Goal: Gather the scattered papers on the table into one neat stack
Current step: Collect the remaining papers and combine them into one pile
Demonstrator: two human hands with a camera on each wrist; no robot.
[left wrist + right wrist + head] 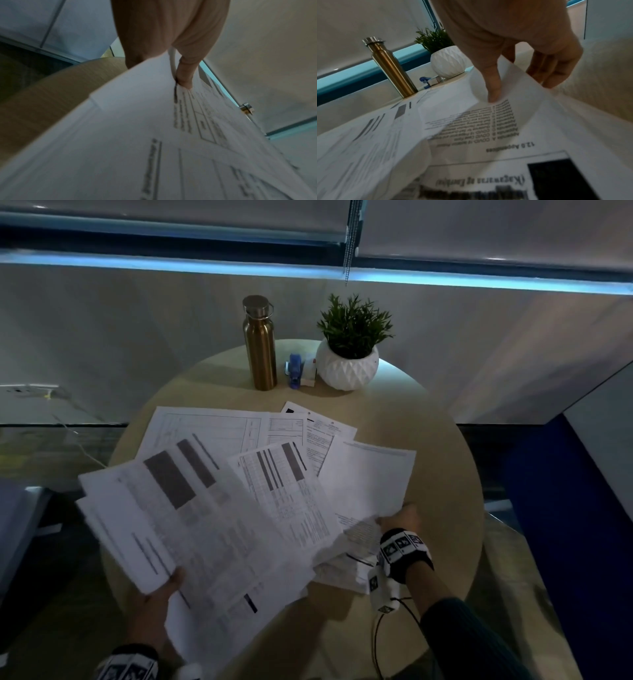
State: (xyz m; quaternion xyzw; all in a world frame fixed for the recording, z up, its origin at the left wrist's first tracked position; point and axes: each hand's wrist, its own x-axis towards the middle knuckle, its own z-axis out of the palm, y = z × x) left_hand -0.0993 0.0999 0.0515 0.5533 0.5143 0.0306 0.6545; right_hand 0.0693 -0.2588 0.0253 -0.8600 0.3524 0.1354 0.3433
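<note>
The left hand point(156, 607), at seven o'clock of the round table point(442, 460), pinches a fanned sheaf of papers point(219, 508) lifted at that edge. The right hand point(399, 520), at four o'clock, thumb on top, pinches a sheet's point(370, 474) near corner.

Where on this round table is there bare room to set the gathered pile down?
Bare wood shows on the table right of the papers, below the plant pot, and along the near edge between the left hand and right hand. The back, around the bottle and stapler, is crowded.
</note>
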